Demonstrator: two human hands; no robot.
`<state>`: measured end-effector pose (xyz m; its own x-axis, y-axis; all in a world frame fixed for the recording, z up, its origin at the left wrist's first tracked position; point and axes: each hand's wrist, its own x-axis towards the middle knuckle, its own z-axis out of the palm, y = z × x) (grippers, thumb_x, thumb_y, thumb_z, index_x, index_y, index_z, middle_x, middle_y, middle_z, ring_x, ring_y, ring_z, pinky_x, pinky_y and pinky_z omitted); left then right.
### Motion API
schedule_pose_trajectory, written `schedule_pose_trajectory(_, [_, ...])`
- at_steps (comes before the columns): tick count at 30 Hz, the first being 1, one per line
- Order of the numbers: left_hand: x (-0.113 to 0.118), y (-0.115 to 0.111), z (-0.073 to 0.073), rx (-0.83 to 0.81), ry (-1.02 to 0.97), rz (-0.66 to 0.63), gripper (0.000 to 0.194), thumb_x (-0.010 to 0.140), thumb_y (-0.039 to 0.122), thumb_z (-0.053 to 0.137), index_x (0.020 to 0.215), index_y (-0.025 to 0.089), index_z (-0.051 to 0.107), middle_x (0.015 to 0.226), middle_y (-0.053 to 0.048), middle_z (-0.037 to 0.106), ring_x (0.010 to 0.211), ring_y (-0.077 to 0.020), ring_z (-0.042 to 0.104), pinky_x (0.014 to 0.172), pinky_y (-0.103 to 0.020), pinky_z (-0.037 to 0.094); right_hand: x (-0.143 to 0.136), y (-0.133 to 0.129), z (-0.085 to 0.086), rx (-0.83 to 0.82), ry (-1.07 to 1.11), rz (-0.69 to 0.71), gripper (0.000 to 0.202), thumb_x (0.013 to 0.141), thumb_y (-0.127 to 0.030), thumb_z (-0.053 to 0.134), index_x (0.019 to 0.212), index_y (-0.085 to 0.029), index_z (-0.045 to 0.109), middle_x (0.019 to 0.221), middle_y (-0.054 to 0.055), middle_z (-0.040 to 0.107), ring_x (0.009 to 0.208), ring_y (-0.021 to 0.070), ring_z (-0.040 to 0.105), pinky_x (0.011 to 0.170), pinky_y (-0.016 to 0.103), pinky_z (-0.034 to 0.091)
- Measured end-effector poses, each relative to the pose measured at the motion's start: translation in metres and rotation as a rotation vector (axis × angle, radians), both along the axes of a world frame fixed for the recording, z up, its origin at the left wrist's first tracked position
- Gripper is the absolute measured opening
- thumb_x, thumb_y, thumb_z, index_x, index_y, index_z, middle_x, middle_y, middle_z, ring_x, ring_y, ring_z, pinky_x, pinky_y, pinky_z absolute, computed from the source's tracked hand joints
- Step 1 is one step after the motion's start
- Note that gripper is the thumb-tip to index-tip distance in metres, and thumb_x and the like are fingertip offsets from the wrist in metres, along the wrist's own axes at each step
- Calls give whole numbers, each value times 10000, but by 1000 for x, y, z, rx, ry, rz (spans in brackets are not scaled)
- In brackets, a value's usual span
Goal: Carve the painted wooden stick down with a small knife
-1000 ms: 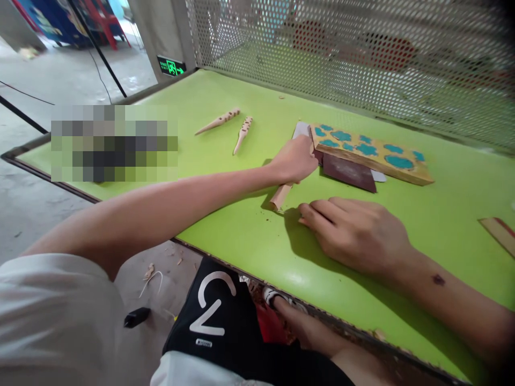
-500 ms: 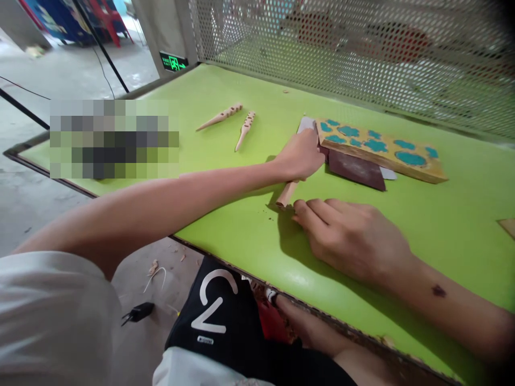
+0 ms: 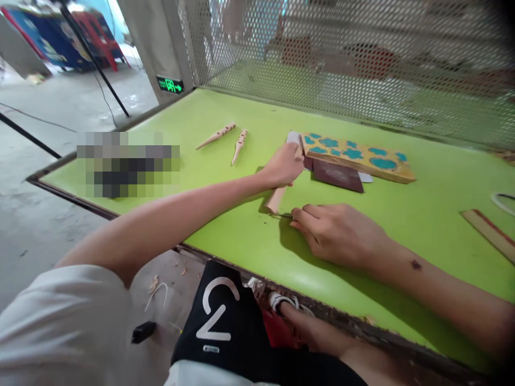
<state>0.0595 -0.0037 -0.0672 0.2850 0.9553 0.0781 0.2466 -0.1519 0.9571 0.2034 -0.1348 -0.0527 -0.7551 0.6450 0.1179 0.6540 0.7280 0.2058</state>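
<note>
My left hand (image 3: pixel 284 166) is closed around a pale wooden stick (image 3: pixel 276 200), pressing it to the green tabletop, with its near end sticking out toward me. In my right hand (image 3: pixel 338 233), closed low over the table, is a thin metal tool (image 3: pixel 284 215). Its slim tip reaches the near end of the stick; whether it touches cannot be made out, and its handle is hidden in my fingers. Dark crumbs lie beside that end. Just beyond my left hand is a yellow board (image 3: pixel 362 161) with turquoise patches, with brown sandpaper (image 3: pixel 338 176) at its front edge.
Two carved, tapered wooden pieces (image 3: pixel 217 135) lie further back on the green table (image 3: pixel 237 252). A perforated metal screen (image 3: pixel 322 59) closes off the far side. A flat wooden strip (image 3: pixel 488 233) lies at the right. A blurred-out patch covers the left table corner.
The view has shifted, bringing the strip at the right into fuller sight. The thin tool now shows between my right fingers and the stick's end. My left hand keeps its hold.
</note>
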Motion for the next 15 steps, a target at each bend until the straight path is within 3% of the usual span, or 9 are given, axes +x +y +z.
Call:
schedule_pose_trajectory(3, [-12,1,3,-33,-98,-15,128,932,131,556,817,186,543,560,24,503,359,-63,428,374,-199,278,13,1,0,-81,59,-24,290,1010,-238,454,907,-139,706,737,48,684,596,153,554,583,324,262])
schedule_pose_trajectory(6, [-18,1,9,-41,-301,-61,69,997,176,453,994,207,514,594,39,546,378,-72,468,398,-185,361,27,4,1,-106,117,-45,277,1009,-255,472,962,-166,731,810,44,724,647,152,590,603,313,285])
schedule_pose_trajectory(10, [-17,0,18,-150,-417,-162,64,1014,223,461,1057,205,506,659,24,606,433,-102,571,479,-225,482,34,8,5,-139,124,-32,284,1005,-281,485,973,-177,747,838,47,738,666,151,603,597,304,283])
schedule_pose_trajectory(15, [-19,-2,28,-253,-503,-106,171,1011,173,457,1106,166,599,696,-1,598,511,-100,616,530,-219,505,30,9,3,-95,175,-13,298,1010,-287,481,994,-157,748,856,66,731,676,151,595,605,307,287])
